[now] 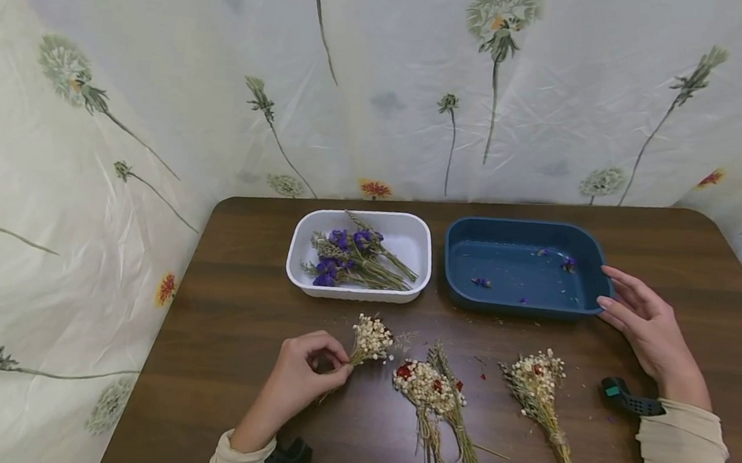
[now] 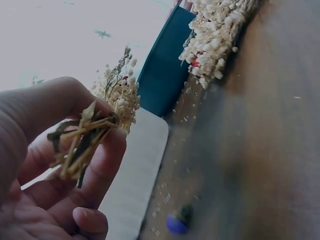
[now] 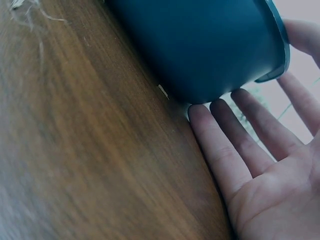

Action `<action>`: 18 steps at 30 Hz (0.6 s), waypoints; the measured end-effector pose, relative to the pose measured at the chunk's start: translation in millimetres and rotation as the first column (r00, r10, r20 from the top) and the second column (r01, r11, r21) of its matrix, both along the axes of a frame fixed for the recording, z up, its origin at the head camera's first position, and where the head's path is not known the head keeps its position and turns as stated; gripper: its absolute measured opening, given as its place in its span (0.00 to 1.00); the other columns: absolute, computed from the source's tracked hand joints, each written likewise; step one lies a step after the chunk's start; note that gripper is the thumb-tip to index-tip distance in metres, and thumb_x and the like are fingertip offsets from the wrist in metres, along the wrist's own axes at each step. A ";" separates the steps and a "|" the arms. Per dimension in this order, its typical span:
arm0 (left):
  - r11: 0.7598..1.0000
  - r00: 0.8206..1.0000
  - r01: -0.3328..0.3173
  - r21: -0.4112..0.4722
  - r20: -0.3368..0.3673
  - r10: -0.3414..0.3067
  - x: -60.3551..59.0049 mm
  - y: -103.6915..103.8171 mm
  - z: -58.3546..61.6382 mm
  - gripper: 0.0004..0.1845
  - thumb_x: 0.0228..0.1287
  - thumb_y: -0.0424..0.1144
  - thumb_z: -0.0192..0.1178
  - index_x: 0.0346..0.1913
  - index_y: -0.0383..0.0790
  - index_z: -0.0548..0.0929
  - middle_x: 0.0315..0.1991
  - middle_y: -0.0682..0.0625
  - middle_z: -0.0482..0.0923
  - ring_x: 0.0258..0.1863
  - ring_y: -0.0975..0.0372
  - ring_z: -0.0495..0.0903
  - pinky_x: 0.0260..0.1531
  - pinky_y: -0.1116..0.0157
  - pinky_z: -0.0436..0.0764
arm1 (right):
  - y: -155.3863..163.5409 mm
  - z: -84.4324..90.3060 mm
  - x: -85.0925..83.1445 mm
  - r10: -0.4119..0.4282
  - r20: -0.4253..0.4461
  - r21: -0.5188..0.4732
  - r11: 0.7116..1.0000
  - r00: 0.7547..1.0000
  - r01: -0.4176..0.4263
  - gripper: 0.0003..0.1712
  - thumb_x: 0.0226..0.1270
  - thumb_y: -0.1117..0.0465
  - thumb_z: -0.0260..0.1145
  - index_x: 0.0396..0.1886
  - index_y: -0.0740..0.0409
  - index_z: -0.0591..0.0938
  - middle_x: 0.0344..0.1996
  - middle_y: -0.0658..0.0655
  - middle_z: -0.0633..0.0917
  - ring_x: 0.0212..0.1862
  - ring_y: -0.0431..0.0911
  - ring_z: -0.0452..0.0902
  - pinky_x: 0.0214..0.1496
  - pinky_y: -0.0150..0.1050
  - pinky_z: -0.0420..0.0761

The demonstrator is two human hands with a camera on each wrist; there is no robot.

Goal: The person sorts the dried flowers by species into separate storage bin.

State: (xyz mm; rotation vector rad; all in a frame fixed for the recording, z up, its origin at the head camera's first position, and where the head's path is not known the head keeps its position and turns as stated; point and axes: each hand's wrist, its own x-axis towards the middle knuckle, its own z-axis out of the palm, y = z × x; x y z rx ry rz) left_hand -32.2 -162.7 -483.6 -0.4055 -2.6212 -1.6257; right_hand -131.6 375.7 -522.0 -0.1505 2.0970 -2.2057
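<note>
The left hand (image 1: 299, 385) is curling its fingers around the stems of a small white sprig (image 1: 370, 339), pinching them between thumb and fingertips; the left wrist view is showing the cut stem ends bunched against the thumb, with the pale blossoms fanning out beyond. The sprig is lying low over the bench (image 1: 235, 323), its head pointing toward the white tray (image 1: 355, 289). The right hand (image 1: 643, 328) is lying open, fingers straight and relaxed, its fingertips touching the right end of the blue tray (image 1: 518, 302); the right wrist view is showing the palm turned up beside the tray's wall, gripping nothing. The white tray is holding purple flowers (image 1: 348, 255) on green stems, while the blue tray is carrying only a few purple scraps. Two more dried bunches are lying on the bench near the front edge: a middle bunch (image 1: 437, 409) with red flecks just right of the sprig, and a right bunch (image 1: 539, 397) well apart from it. Fine crumbs are scattering over the dark wood. A pale sheet (image 1: 386, 76) printed with long-stemmed flowers is hanging behind and to both sides of the bench.
</note>
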 end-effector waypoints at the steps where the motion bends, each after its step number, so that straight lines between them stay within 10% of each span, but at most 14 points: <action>1: 1.000 1.000 0.007 0.000 -0.001 -0.007 -2.2 1.3 2.3 0.12 0.54 0.29 0.76 0.29 0.51 0.87 0.28 0.58 0.85 0.27 0.69 0.80 0.23 0.70 0.76 | 0.0 0.4 0.3 0.001 -0.002 -0.003 1.000 1.000 -0.001 0.34 0.79 0.72 0.56 0.81 0.58 0.63 0.79 0.46 0.65 0.64 0.27 0.71 0.53 0.22 0.83; 18: 0.996 0.996 0.085 0.025 -0.034 -0.084 -52.9 38.2 27.3 0.04 0.58 0.30 0.72 0.33 0.41 0.89 0.31 0.51 0.87 0.30 0.64 0.83 0.33 0.56 0.86 | -0.2 0.3 0.2 -0.007 -0.004 0.020 1.000 1.000 0.007 0.33 0.79 0.71 0.57 0.81 0.57 0.63 0.80 0.46 0.63 0.66 0.28 0.69 0.53 0.22 0.82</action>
